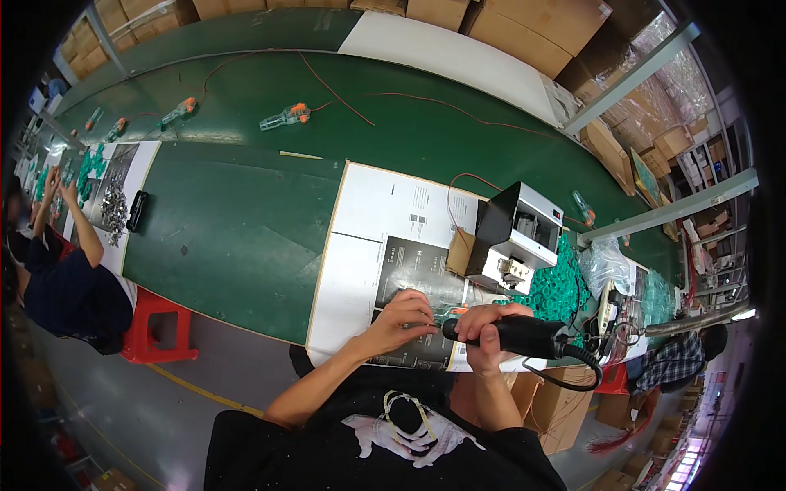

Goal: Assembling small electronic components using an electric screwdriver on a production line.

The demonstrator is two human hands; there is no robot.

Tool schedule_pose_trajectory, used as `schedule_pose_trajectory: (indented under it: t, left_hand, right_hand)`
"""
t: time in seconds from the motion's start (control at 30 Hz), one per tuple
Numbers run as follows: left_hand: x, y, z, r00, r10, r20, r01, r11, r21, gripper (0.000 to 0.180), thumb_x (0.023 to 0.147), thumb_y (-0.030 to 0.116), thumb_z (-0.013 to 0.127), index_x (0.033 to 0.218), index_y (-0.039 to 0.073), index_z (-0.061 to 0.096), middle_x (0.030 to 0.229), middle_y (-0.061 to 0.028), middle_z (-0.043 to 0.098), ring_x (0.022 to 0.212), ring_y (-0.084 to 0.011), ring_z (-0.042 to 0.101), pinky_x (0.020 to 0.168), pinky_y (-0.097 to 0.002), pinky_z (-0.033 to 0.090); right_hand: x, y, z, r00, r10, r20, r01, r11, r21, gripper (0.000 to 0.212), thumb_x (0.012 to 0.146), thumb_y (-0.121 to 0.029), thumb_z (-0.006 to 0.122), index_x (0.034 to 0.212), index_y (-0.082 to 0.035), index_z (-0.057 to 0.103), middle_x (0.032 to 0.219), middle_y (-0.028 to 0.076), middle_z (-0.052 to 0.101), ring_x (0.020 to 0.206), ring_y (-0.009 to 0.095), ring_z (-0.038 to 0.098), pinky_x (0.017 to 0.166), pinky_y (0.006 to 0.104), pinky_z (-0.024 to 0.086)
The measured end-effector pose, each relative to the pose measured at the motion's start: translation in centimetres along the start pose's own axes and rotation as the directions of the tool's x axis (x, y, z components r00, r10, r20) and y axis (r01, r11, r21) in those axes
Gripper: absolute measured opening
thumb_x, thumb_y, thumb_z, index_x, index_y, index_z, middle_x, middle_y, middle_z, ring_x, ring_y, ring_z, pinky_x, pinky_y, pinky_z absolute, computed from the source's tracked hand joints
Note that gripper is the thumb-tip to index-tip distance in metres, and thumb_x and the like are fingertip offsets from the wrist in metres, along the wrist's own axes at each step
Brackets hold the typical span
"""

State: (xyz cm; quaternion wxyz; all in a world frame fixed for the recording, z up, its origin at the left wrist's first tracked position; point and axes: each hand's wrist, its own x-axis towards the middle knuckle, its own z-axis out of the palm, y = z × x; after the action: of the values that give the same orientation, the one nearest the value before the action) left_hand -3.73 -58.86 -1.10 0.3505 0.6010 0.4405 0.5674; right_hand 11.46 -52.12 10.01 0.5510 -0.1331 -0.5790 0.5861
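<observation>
My right hand (489, 327) is wrapped round a black electric screwdriver (532, 335), which lies nearly level with its tip end toward the left. A coiled black cord runs from its back end. My left hand (399, 325) is closed in a pinch at that tip, over the printed sheet (417, 270). Between the hands shows a small clear and orange piece (454, 311); the fingers cover much of it. Just beyond my right hand stands a grey and black boxy machine (517, 237) with a red wire feeding to it. A heap of green plastic parts (565, 282) lies beside the machine.
On the green bench (237, 229) past the sheet lie clear plastic pieces with orange ends (286, 117) and thin red wires. A metal arm (696, 319) reaches in from the right. A co-worker (74, 270) sits at the left near a red stool (160, 327). Cardboard boxes (524, 33) stand behind.
</observation>
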Motion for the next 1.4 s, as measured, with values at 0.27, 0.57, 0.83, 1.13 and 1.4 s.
schedule_pose_trajectory:
  t: [0.27, 0.57, 0.83, 1.13, 1.4]
  left_hand:
    - [0.0, -0.1, 0.1, 0.999, -0.001, -0.037, 0.002, 1.000, 0.011, 0.017, 0.074, 0.006, 0.084, 0.088, 0.005, 0.075, 0.093, -0.0011, 0.069, 0.107, -0.0252, 0.059, 0.091, -0.0369, 0.049]
    - [-0.1, -0.5, -0.1, 0.997, 0.076, -0.026, -0.073, 0.993, 0.097, 0.024, 0.073, 0.010, 0.086, 0.093, 0.004, 0.074, 0.095, -0.0025, 0.068, 0.108, -0.0257, 0.058, 0.093, -0.0385, 0.047]
    - [0.4, 0.1, 0.3, 0.998, 0.010, -0.059, 0.003, 0.979, 0.204, 0.047, 0.074, 0.013, 0.085, 0.116, 0.002, 0.067, 0.112, -0.0102, 0.062, 0.111, -0.0304, 0.055, 0.096, -0.0405, 0.046]
    - [0.2, 0.0, 0.6, 1.000, 0.001, 0.012, -0.005, 0.947, 0.320, 0.040, 0.080, 0.015, 0.079, 0.114, 0.000, 0.066, 0.111, -0.0113, 0.060, 0.110, -0.0321, 0.054, 0.097, -0.0413, 0.046]
    - [0.0, -0.3, 0.7, 1.000, -0.012, -0.004, 0.013, 0.950, 0.313, 0.039, 0.080, 0.015, 0.079, 0.113, 0.000, 0.066, 0.110, -0.0107, 0.061, 0.110, -0.0315, 0.055, 0.097, -0.0415, 0.046]
  right_hand:
    - [-0.1, 0.1, 0.0, 1.000, 0.017, 0.018, -0.017, 1.000, -0.004, 0.042, 0.096, -0.016, 0.070, 0.120, -0.010, 0.037, 0.066, 0.008, 0.055, 0.054, 0.021, 0.055, 0.056, 0.0376, 0.050]
    - [-0.3, 0.3, 0.0, 0.998, 0.060, 0.021, -0.060, 0.998, 0.006, 0.042, 0.096, -0.014, 0.071, 0.120, -0.011, 0.037, 0.068, 0.008, 0.057, 0.056, 0.021, 0.057, 0.058, 0.0382, 0.051]
    - [0.1, 0.2, -1.5, 1.000, 0.004, 0.014, -0.003, 0.994, -0.111, 0.040, 0.097, -0.013, 0.069, 0.121, -0.009, 0.038, 0.070, 0.009, 0.058, 0.057, 0.020, 0.058, 0.060, 0.0372, 0.053]
    - [0.3, 1.2, -1.6, 0.994, -0.035, -0.105, 0.008, 0.971, -0.239, 0.041, 0.096, -0.022, 0.073, 0.120, -0.008, 0.043, 0.064, 0.006, 0.053, 0.050, 0.017, 0.052, 0.050, 0.0337, 0.048]
    - [-0.1, 1.2, -1.9, 1.000, -0.012, -0.018, 0.008, 0.978, -0.207, 0.039, 0.097, -0.014, 0.069, 0.122, -0.008, 0.039, 0.067, 0.007, 0.056, 0.054, 0.019, 0.055, 0.056, 0.0361, 0.052]
